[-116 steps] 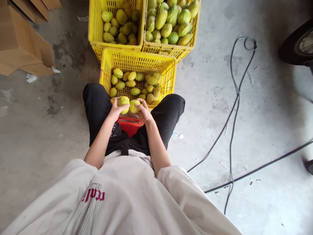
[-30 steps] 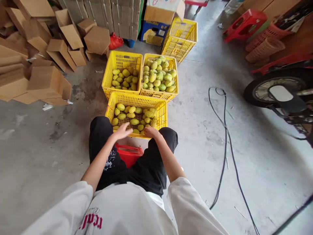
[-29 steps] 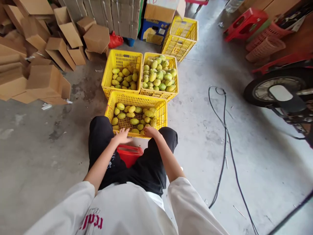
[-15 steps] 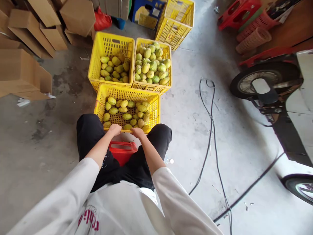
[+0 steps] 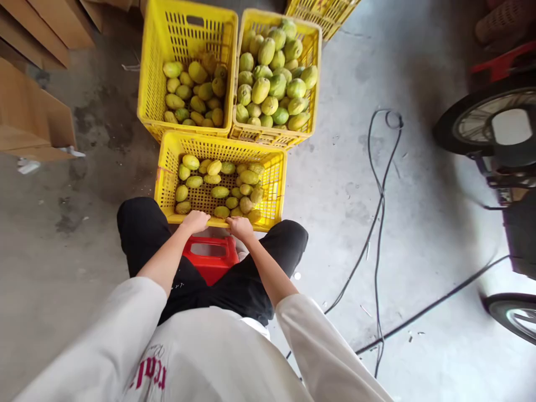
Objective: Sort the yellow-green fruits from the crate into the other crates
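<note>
My left hand [image 5: 196, 221] is closed over the near rim of the front yellow plastic crate [image 5: 226, 144]. A short way to its right, my right hand [image 5: 240, 228] also grips that rim. The fingertips of both hands are partly hidden behind the edge. Inside this crate lie several oval yellow-green fruits [image 5: 220, 192], which look like small papayas. They cluster at the left and right, with bare slotted floor between them. My knees straddle the crate's near corners, and part of a red plastic seat [image 5: 211, 262] shows between my legs.
Behind stand two more yellow crates, the left one [image 5: 148, 84] part filled and the right one [image 5: 317, 84] heaped with similar fruit. Cardboard boxes [image 5: 31, 111] are at the left. A black cable [image 5: 379, 223] lies on the floor near a vehicle wheel [image 5: 473, 120].
Earliest, each hand held a fruit above the crate. Those are out of my hands; both hands have since moved onto the near rim and closed there. My view has tilted downward.
</note>
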Demonstrator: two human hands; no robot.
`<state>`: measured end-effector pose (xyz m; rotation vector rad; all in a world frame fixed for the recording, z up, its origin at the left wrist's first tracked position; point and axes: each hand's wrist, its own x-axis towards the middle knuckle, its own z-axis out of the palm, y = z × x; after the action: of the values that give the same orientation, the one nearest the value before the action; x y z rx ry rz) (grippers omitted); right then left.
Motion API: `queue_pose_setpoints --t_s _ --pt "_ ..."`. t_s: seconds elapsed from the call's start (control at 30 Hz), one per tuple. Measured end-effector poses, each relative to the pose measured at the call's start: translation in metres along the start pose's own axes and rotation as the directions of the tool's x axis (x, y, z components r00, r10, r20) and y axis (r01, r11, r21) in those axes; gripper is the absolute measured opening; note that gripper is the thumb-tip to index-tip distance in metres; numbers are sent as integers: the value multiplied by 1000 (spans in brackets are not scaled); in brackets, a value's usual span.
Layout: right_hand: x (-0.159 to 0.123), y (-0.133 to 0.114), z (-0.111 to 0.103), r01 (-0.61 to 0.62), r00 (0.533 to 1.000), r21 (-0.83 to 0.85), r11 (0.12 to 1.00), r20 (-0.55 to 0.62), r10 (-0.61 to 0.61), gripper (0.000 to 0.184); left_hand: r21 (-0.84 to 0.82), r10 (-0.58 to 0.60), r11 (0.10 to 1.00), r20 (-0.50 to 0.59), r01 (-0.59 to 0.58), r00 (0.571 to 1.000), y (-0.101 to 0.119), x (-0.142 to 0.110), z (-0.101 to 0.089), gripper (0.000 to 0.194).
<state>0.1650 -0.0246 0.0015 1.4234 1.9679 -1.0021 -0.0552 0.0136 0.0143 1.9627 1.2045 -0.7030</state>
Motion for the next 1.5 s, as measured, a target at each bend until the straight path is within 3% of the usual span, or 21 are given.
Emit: queue_pose_setpoints --t_s 0.13,0.23,0.3,0.33,0.4,0.5,0.73,1.0,1.27,1.5 --pt "6 15 1 54 998 100 994 23 -57 47 -4 -4 1000 11 4 1000 2 -2 -1 32" --pt "21 43 -6 118 981 384 916 99 -168 48 -26 -11 1000 13 12 1000 3 -2 2 34" --pt "34 66 -13 9 1000 395 919 19 -19 47 -43 -18 999 17 18 1000 5 -2 4 35" --pt "41 77 -17 -91 993 329 940 -47 112 47 -54 -19 998 18 20 1000 5 -2 5 36" --pt "53 94 -21 -227 957 236 945 -128 262 53 -81 -18 996 18 20 1000 6 -2 7 37" --pt "68 107 -20 -296 937 147 944 -147 317 61 -124 -15 992 17 17 1000 8 -2 9 37" --pt "93 84 10 -176 982 5 984 -69 176 68 -152 1 988 49 6 999 13 -2 14 43" --pt "115 68 33 -172 985 -95 980 -20 171 80 -86 44 996 87 -36 995 17 -5 17 46" --pt "138 54 32 -226 974 -128 966 -32 224 67 -142 29 990 63 -20 998 18 -5 22 42" --pt "125 54 23 -145 989 -121 982 -18 144 84 -98 48 994 58 -42 997 17 -5 24 41"
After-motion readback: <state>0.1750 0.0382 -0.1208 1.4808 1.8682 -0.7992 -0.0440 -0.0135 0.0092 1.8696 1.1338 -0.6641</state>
